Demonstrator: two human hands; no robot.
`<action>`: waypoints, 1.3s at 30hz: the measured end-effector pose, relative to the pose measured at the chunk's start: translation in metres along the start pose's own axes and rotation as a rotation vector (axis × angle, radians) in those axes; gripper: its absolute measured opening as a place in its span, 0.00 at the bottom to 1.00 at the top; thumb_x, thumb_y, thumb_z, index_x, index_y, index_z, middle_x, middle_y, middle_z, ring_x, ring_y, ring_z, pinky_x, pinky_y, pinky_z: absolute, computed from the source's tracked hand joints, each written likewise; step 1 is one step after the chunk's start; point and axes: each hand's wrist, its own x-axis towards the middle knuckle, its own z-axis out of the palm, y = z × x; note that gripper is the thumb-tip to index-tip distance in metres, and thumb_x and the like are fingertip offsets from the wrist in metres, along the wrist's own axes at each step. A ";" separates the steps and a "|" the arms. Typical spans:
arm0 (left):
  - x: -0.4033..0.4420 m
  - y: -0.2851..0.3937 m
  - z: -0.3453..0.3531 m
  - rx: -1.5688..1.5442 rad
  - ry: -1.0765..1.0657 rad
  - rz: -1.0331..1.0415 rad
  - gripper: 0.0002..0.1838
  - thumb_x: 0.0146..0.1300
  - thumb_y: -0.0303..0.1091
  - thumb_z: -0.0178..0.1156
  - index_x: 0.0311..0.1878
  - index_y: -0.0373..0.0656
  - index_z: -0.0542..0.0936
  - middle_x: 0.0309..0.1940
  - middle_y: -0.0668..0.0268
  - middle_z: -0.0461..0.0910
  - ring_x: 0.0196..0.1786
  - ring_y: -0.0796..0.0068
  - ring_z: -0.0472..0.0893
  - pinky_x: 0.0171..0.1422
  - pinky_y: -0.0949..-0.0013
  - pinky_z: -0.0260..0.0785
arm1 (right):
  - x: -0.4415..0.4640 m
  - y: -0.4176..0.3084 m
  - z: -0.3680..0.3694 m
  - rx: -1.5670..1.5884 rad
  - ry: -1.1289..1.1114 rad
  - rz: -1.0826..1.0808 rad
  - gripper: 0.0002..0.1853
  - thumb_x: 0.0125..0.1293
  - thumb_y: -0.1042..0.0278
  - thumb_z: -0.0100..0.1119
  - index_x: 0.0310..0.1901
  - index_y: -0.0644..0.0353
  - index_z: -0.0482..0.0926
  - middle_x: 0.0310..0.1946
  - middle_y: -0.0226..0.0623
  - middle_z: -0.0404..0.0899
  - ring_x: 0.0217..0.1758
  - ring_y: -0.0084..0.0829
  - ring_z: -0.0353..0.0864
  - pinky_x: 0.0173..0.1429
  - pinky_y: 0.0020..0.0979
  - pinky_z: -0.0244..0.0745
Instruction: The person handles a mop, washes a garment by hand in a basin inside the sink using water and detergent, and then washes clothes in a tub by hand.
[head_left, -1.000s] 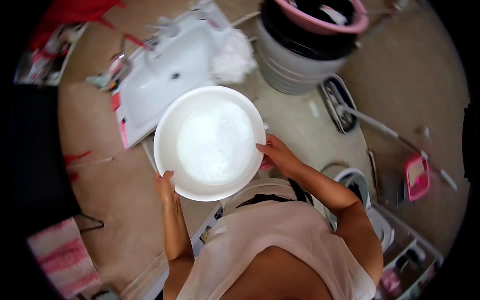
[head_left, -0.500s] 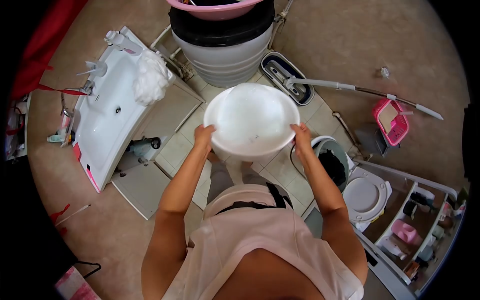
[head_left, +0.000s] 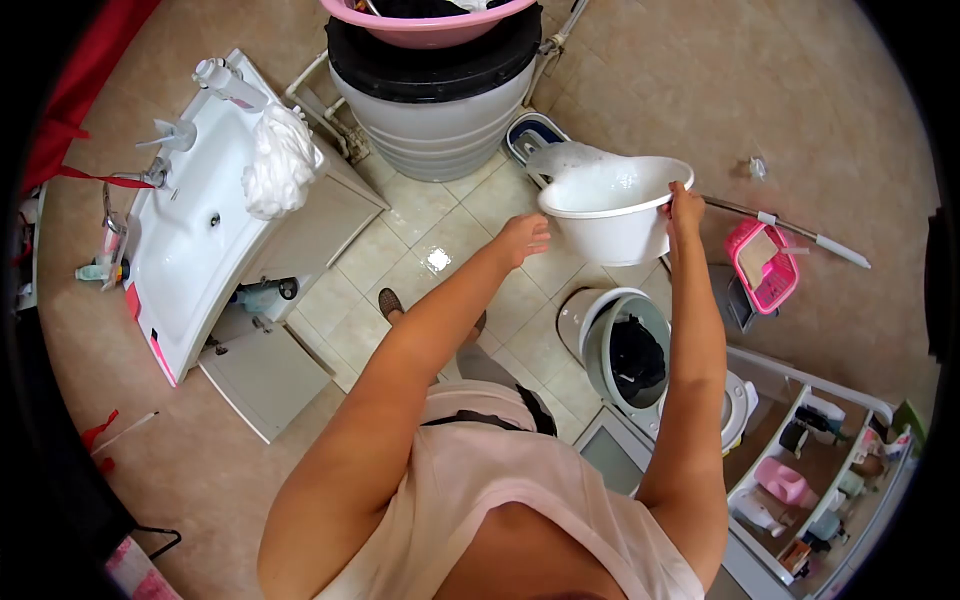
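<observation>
A white plastic basin (head_left: 615, 235) hangs tilted in the air, its opening turned away from me. Clear water (head_left: 568, 158) spills over its far left rim in a sheet, above the blue-and-white mop bucket (head_left: 522, 133). My right hand (head_left: 684, 212) is closed on the rim at the right side. Just left of the basin is my left hand (head_left: 524, 238), fingers apart and slightly bent, holding nothing; it looks separate from the basin wall.
At left stands a white sink (head_left: 185, 240) with wet white cloth (head_left: 280, 165) on its edge and an open cabinet door (head_left: 265, 380) below. A lidded barrel (head_left: 430, 120) carries a pink basin (head_left: 430, 32). A grey-green bucket of dark cloth (head_left: 600, 350) is by the toilet (head_left: 738, 405).
The basin, level between both hands before, has moved right and tipped away, with water now pouring out. My left hand has let go of its rim; my right still holds it.
</observation>
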 end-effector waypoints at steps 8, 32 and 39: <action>-0.097 -0.016 -0.129 0.097 0.240 -0.002 0.12 0.65 0.38 0.53 0.46 0.43 0.75 0.47 0.61 0.80 0.49 0.67 0.80 0.53 0.65 0.73 | 0.063 -0.001 -0.010 -0.819 0.332 -0.378 0.19 0.55 0.54 0.60 0.35 0.64 0.75 0.33 0.53 0.81 0.38 0.53 0.81 0.45 0.48 0.75; -0.235 -0.063 -0.269 -0.089 0.695 0.085 0.10 0.64 0.35 0.52 0.45 0.44 0.74 0.42 0.63 0.82 0.40 0.69 0.82 0.43 0.69 0.73 | 0.018 -0.074 0.003 -1.173 0.281 -0.929 0.08 0.57 0.66 0.53 0.36 0.55 0.68 0.17 0.46 0.77 0.21 0.51 0.78 0.25 0.48 0.70; -0.256 -0.019 -0.234 -0.051 0.558 0.190 0.12 0.66 0.37 0.51 0.48 0.42 0.73 0.46 0.59 0.81 0.45 0.66 0.82 0.47 0.68 0.74 | 0.026 -0.052 -0.033 -0.230 0.109 -0.512 0.08 0.57 0.63 0.59 0.32 0.58 0.74 0.21 0.35 0.75 0.20 0.29 0.74 0.22 0.32 0.66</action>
